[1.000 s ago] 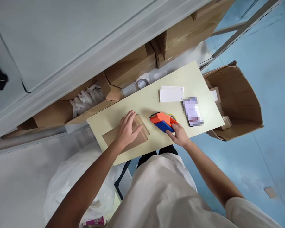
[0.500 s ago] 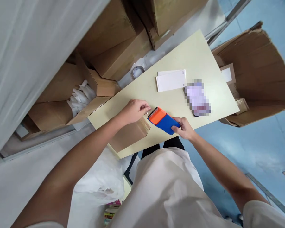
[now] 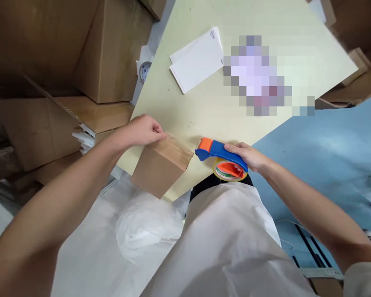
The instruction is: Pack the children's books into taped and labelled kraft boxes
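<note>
A small closed cardboard box (image 3: 162, 165) sits near the edge of the pale table, with a shiny strip along its top. My left hand (image 3: 146, 130) is at the box's far top edge, fingers curled and pinched together. Whatever lies between those fingertips is too small to make out. In my right hand (image 3: 245, 154) is a blue and orange tape dispenser (image 3: 222, 150), gripped by its blue handle. A roll of yellow-edged tape (image 3: 230, 170) shows under the handle. The dispenser's orange head points at the box, a short gap away from it.
White paper slips (image 3: 198, 62) lie on the table (image 3: 185, 111), beside a pixelated item (image 3: 255, 76). Large cardboard boxes (image 3: 117, 53) and a tape roll (image 3: 144, 71) stand along the left. A white plastic bag (image 3: 148, 222) is below the table edge. Another carton (image 3: 352, 86) is at right.
My view has come closer to the table. The dispenser has turned, showing its tape roll, and sits farther from my left hand. That hand now meets the box top.
</note>
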A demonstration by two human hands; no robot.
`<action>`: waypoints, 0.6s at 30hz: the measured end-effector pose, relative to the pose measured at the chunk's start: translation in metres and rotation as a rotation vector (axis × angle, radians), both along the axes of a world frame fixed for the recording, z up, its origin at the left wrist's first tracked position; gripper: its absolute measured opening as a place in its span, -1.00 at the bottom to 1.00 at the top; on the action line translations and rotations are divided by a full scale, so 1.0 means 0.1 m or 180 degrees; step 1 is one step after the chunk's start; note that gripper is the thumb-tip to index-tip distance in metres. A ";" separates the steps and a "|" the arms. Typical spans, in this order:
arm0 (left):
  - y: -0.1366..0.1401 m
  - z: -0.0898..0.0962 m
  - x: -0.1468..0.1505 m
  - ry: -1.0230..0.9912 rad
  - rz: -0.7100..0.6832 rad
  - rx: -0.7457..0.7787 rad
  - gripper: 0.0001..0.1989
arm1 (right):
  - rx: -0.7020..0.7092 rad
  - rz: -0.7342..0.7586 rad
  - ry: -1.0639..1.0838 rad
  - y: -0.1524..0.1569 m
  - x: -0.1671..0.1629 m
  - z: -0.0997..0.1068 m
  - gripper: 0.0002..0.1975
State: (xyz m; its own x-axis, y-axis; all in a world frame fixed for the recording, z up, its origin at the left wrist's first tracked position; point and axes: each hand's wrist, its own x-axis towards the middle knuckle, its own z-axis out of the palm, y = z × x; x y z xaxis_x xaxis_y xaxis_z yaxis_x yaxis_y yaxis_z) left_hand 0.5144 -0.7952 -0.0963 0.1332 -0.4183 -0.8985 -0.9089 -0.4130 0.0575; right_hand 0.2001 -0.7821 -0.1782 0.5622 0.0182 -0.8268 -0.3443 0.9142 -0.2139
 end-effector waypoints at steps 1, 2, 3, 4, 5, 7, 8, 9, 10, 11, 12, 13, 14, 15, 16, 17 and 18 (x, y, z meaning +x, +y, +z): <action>0.01 -0.02 -0.01 -0.0078 -0.0196 0.0139 -0.72 | 0.0110 -0.0029 -0.0015 0.10 -0.04 -0.02 -0.56; 0.02 -0.05 -0.03 -0.0173 -0.0390 0.0232 -0.73 | 0.0184 -0.0074 -0.0026 0.19 -0.06 -0.04 -0.56; 0.04 -0.09 -0.05 -0.0273 -0.0576 0.0277 -0.74 | 0.0221 -0.0132 -0.0031 0.28 -0.06 -0.06 -0.56; 0.06 -0.12 -0.08 -0.0373 -0.0745 0.0273 -0.75 | 0.0232 -0.0192 -0.0031 0.36 -0.04 -0.07 -0.56; 0.08 -0.15 -0.12 -0.0469 -0.0902 0.0248 -0.76 | 0.0242 -0.0241 -0.0027 0.43 -0.01 -0.08 -0.56; 0.14 -0.20 -0.18 -0.0638 -0.1156 0.0193 -0.76 | 0.0305 -0.0305 -0.0031 0.54 0.06 -0.09 -0.59; 0.18 -0.21 -0.20 -0.0692 -0.1251 0.0162 -0.75 | 0.0354 -0.0324 -0.0028 0.57 0.09 -0.09 -0.60; 0.21 -0.22 -0.22 -0.0719 -0.1339 0.0122 -0.74 | 0.0406 -0.0338 -0.0015 0.61 0.11 -0.09 -0.62; 0.25 -0.23 -0.24 -0.0726 -0.1421 0.0090 -0.73 | 0.0450 -0.0345 0.0006 0.63 0.13 -0.09 -0.63; 0.28 -0.23 -0.25 -0.0721 -0.1495 0.0076 -0.71 | 0.0473 -0.0346 0.0029 0.65 0.15 -0.09 -0.64; 0.32 -0.24 -0.26 -0.0714 -0.1553 0.0092 -0.68 | 0.0467 -0.0344 0.0047 0.67 0.16 -0.09 -0.65; 0.36 -0.25 -0.26 -0.0712 -0.1595 0.0125 -0.67 | 0.0442 -0.0340 0.0052 0.68 0.17 -0.10 -0.65; 0.39 -0.27 -0.26 -0.0709 -0.1614 0.0155 -0.65 | 0.0409 -0.0336 0.0035 0.70 0.18 -0.10 -0.65; 0.42 -0.28 -0.26 -0.0700 -0.1609 0.0180 -0.63 | 0.0376 -0.0333 0.0005 0.71 0.19 -0.10 -0.65; 0.45 -0.29 -0.26 -0.0687 -0.1592 0.0185 -0.62 | 0.0350 -0.0329 -0.0029 0.72 0.20 -0.11 -0.64; 0.48 -0.30 -0.25 -0.0676 -0.1579 0.0169 -0.60 | 0.0330 -0.0326 -0.0058 0.73 0.21 -0.11 -0.64; 0.50 -0.31 -0.25 -0.0678 -0.1575 0.0140 -0.58 | 0.0315 -0.0322 -0.0073 0.74 0.23 -0.12 -0.63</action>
State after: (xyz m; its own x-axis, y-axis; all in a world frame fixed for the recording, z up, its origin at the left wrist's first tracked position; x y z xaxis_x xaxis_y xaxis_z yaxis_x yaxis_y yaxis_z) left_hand 0.4895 -0.7454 -0.1269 0.1108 -0.4399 -0.8912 -0.9852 0.0696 -0.1569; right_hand 0.2228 -0.7083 -0.1899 0.5841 0.0413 -0.8107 -0.2454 0.9609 -0.1279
